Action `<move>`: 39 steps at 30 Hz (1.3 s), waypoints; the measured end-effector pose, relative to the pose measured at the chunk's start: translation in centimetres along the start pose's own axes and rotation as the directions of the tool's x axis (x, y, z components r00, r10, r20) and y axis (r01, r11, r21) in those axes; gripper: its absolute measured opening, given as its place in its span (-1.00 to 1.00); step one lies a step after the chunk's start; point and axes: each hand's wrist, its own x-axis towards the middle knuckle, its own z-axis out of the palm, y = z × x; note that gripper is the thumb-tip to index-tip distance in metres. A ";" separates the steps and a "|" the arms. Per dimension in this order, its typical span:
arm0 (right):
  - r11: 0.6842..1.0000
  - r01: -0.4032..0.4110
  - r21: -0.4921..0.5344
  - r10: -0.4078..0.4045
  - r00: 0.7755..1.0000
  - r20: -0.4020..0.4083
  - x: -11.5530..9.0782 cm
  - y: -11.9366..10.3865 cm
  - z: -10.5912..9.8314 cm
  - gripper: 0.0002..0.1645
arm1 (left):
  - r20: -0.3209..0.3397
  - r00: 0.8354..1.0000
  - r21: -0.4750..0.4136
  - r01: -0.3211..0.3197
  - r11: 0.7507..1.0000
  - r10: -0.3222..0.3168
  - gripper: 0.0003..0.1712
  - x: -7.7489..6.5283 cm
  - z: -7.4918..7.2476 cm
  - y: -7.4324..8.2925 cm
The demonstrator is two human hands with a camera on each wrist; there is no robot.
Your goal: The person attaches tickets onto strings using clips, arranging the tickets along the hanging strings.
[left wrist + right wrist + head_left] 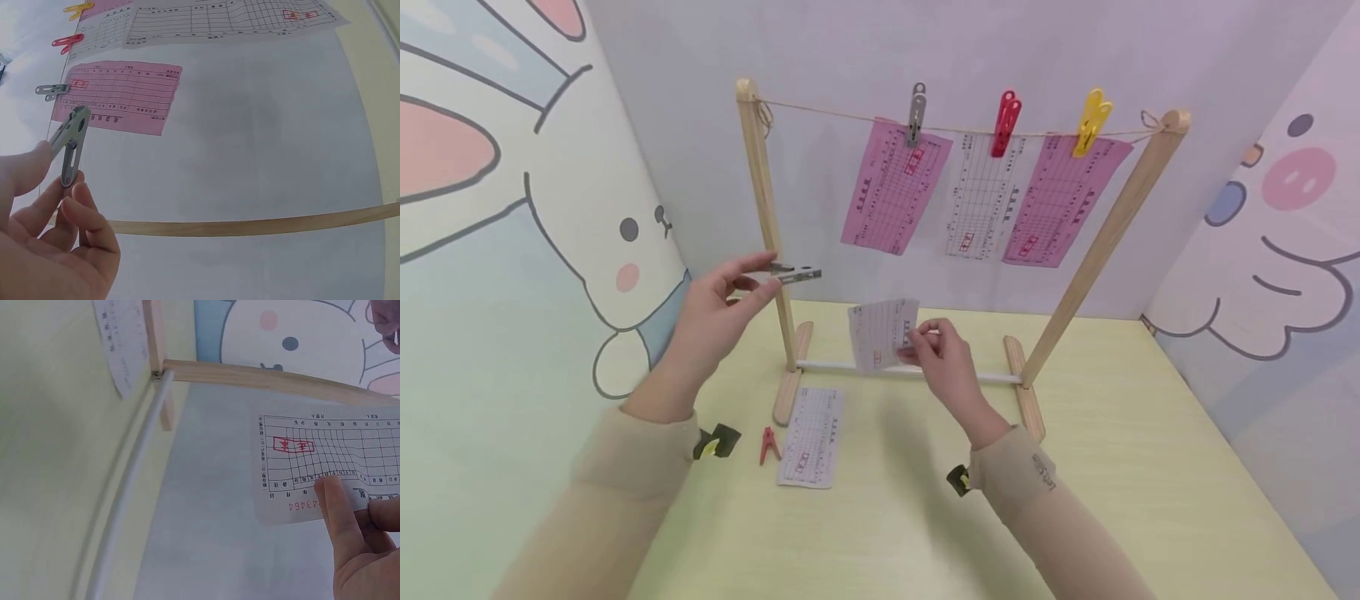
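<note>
My left hand (718, 312) pinches a grey clothespin (75, 140) by its handles, thumb on one side and fingers on the other, near the rack's left post. In my right hand (946, 360) is a white printed receipt slip (880, 333), gripped at its right edge in front of the rack. The right wrist view shows the slip's printed grid and red stamp, with fingers (337, 503) against it. Above hangs a string (827, 108) bearing a pink slip (895, 187) under a grey clothespin (917, 117), a white slip (981, 196) under a red one (1006, 125), and another pink slip (1060, 204) under a yellow one (1092, 123).
The wooden rack (1093, 242) stands on a pale yellow table (880, 533), a white bar (970, 377) joining its feet. A white slip (812, 437) lies on the table, beside a red clothespin (769, 446). Walls with cartoon animals rise on both sides.
</note>
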 end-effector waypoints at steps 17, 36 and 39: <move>0.978 0.057 0.198 -0.060 0.998 0.009 3.2 -9.0 -0.5 -0.74 | -0.049 0.997 -0.050 -0.055 0.997 0.053 -0.53 4.9 -2.0 7.4; 0.959 0.073 0.275 -0.079 0.997 0.009 7.1 -13.5 1.7 -0.78 | -0.112 0.985 -0.116 -0.142 0.983 0.130 -0.59 9.8 -3.7 12.2; 0.957 0.056 0.283 -0.059 0.998 0.004 7.4 -13.8 1.9 -0.77 | -0.101 0.984 -0.089 -0.154 0.984 0.145 -0.59 10.2 -3.6 12.6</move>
